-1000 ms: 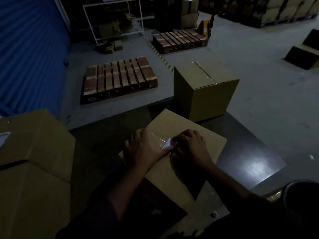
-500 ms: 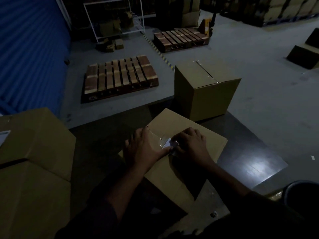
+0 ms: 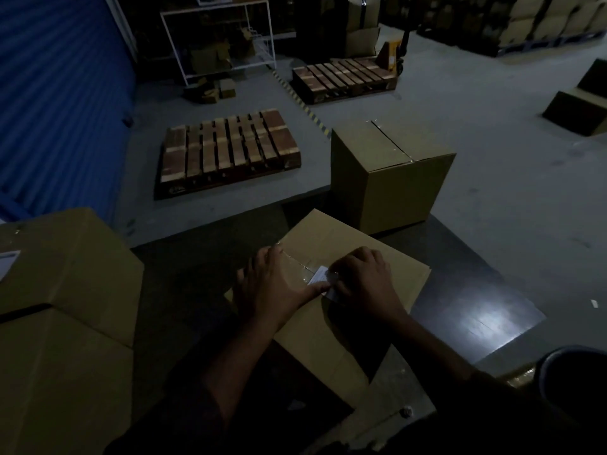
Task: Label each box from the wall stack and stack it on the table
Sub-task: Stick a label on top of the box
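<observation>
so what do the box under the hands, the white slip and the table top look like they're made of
Box: brown corrugated cardboard, matte, with a glossy clear tape seam.
White slip: probably a paper label, flat and thin.
Table top: dark, smooth, glossy surface mirroring a light; material unclear.

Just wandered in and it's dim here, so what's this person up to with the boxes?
A person is sticking a small white paper label onto the top of a brown cardboard box on the dark table. The left hand lies on the box with its thumb on the label; the right hand presses it down. Another taped cardboard box stands behind.
</observation>
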Available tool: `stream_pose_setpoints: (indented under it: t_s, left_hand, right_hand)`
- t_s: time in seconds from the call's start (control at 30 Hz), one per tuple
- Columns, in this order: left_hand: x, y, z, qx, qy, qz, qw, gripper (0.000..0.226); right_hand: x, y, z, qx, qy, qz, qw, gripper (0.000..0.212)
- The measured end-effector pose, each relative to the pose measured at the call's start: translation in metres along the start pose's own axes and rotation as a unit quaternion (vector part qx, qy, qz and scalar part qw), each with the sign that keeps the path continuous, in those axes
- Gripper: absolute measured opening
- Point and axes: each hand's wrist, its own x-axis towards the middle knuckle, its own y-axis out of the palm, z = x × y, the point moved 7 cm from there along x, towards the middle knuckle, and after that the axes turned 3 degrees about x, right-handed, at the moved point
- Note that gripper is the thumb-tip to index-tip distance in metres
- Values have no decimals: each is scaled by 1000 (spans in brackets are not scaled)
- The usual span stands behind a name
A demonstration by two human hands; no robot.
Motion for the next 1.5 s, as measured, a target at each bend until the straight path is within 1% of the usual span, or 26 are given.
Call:
stream_pose_setpoints:
  t_s: [0.13,0.27,0.3,0.37,0.4,0.5,0.67,0.73,0.8,0.83,0.9,0.97,1.1,1.2,1.27,1.33,1.4,1.5]
  left_hand:
    - [0,-1,1,1,-3,-2,1000,135]
    - [0,-2,0,-1,-4,-1,1000,135]
    - [0,-3,0,-1,-4,-1,1000,135]
    - [0,-3,-1,-4,-5,4,1000,135]
    - [0,-3,-1,-4,-5,4,1000,135]
    - [0,-2,1,-7,-4,3,1000,134]
    - [1,-2,0,-12,-11,9,1000,134]
    - [1,-3,1,-21,-14,6,1000,133]
    - [2,-2,1,-27,-19,7,999,132]
    - [1,-2,1,-30,-21,7,999,133]
    - [-1,-3,1,-35,-26,1,999,133]
    - [-3,-3,3,-38,-39,-3,999,133]
    - [-16,-7,19,-24,-103,-10,994,128]
    - [-30,-9,35,-21,-126,-4,992,120]
    - [-33,-10,45,-25,-141,14,990,120]
    - [-30,-11,50,-36,-150,25,988,122]
    - [-23,-14,44,-43,-140,20,989,129]
    - [-12,-13,21,-31,-76,16,997,139]
  right_hand:
    - [-1,0,-1,-4,0,-2,1000,27]
    - [-7,2,-5,1,-8,7,1000,49]
    - [-7,4,-8,-4,-9,9,1000,47]
    - [-7,5,-12,-15,-6,7,1000,37]
    - [-7,4,-13,-16,-4,5,1000,36]
    - [-8,5,-13,-18,-8,4,1000,50]
    - [-18,-5,-12,-22,20,-5,1000,43]
    - [-36,-14,-14,-30,50,-31,998,37]
    - [-62,-24,-15,-32,92,-101,990,27]
    - [-74,-27,-15,-29,114,-131,984,26]
    - [-87,-23,-14,0,133,-151,979,33]
    - [-82,-15,-14,34,118,-130,984,40]
    - [-48,-13,-17,50,57,-97,992,37]
    - [-21,-12,-18,31,20,-48,998,36]
    - [-9,-11,-15,9,-5,-13,1000,42]
    - [-4,-12,-10,-5,-7,12,1000,39]
    - [-4,-12,-6,-10,6,14,1000,33]
    - [-11,-8,6,-26,-3,-17,1000,35]
